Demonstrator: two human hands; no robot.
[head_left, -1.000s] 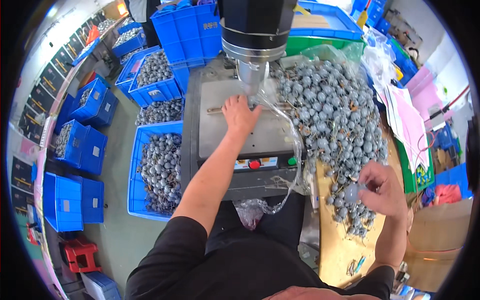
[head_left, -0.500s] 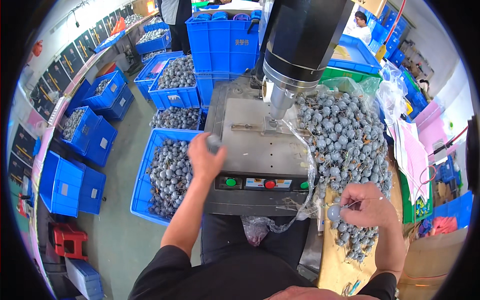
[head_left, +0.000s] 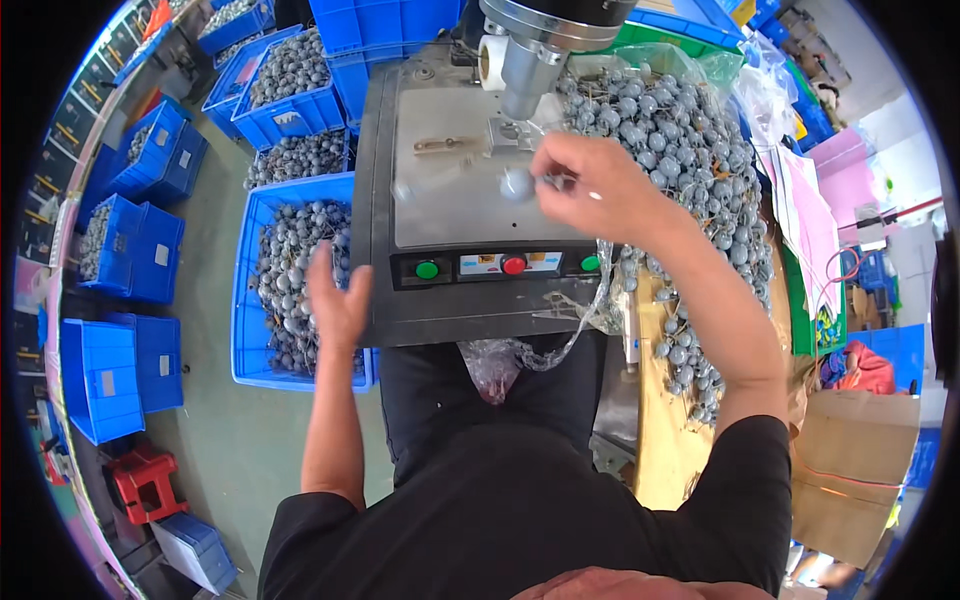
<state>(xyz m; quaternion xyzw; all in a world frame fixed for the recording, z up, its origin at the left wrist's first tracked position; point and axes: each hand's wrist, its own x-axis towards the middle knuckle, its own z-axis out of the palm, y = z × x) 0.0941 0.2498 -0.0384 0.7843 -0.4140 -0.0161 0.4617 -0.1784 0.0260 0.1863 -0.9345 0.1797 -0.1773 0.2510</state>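
My right hand (head_left: 605, 195) is over the machine's metal plate (head_left: 440, 215), its fingers pinched on a grey ball-shaped part (head_left: 516, 184) with a thin wire. Just behind that part stands a small metal fixture (head_left: 508, 135), under the machine's tapered metal head (head_left: 530, 80). My left hand (head_left: 338, 295) has its fingers apart and holds nothing. It is at the right side of a blue crate (head_left: 245, 370) full of similar grey ball parts (head_left: 290, 270). A small pale blur (head_left: 402, 190) shows at the plate's left side; I cannot make out what it is.
A big heap of grey ball parts (head_left: 660, 120) lies on the wooden table (head_left: 660, 460) at the right. Green buttons and a red button (head_left: 513, 264) line the machine's front. Clear plastic film (head_left: 495, 370) hangs below. More blue crates (head_left: 105, 385) and a red stool (head_left: 143, 480) stand left.
My right hand has brought a grey ball part from the table leftward over the plate. My left hand has drawn back from the plate toward the crate. The whole view has shifted.
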